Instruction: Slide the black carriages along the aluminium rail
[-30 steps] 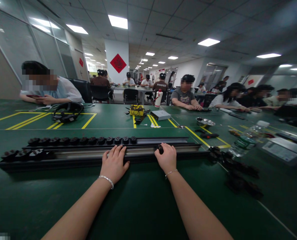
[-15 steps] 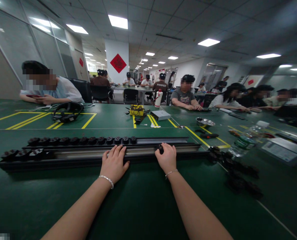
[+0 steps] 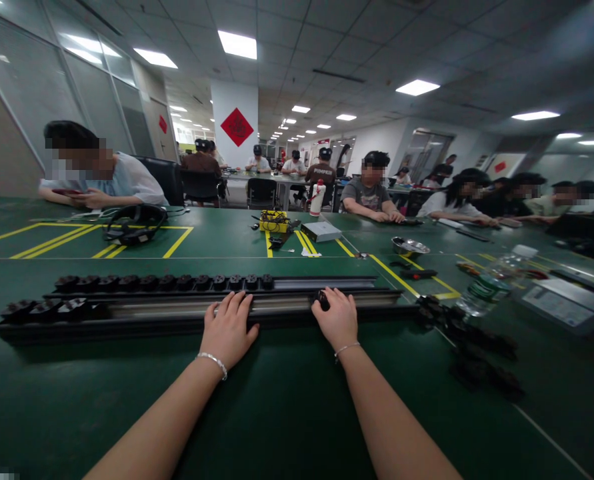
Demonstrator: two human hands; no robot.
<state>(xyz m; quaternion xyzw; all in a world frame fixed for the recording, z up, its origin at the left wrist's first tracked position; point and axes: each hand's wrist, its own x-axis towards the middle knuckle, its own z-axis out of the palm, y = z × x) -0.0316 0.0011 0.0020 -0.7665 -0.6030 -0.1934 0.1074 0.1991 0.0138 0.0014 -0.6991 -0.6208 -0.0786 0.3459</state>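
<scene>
Two long black rails with silvery channels lie side by side across the green table. My left hand (image 3: 227, 327) rests over the nearer rail (image 3: 157, 308), its fingers stretched out across the channel and the thumb apart. Farther right on that rail, my right hand (image 3: 337, 319) has its thumb and fingers closed round a small black piece (image 3: 321, 298), mostly hidden by the hand. Several black knobbed pieces (image 3: 47, 309) sit at the nearer rail's left end. The farther rail (image 3: 321, 284) carries a row of round black pieces (image 3: 168, 283) along its left part.
Loose black pieces (image 3: 487, 340) lie in a pile to the right, near a water bottle (image 3: 491, 283) and a grey box (image 3: 557, 303). Beyond the rails are a metal bowl (image 3: 410, 247), a black headset (image 3: 135, 225) and a white bottle (image 3: 317, 199). People sit around the table.
My right hand has shifted very slightly to the right, still holding the small black piece. My left hand stays in place on the rail.
</scene>
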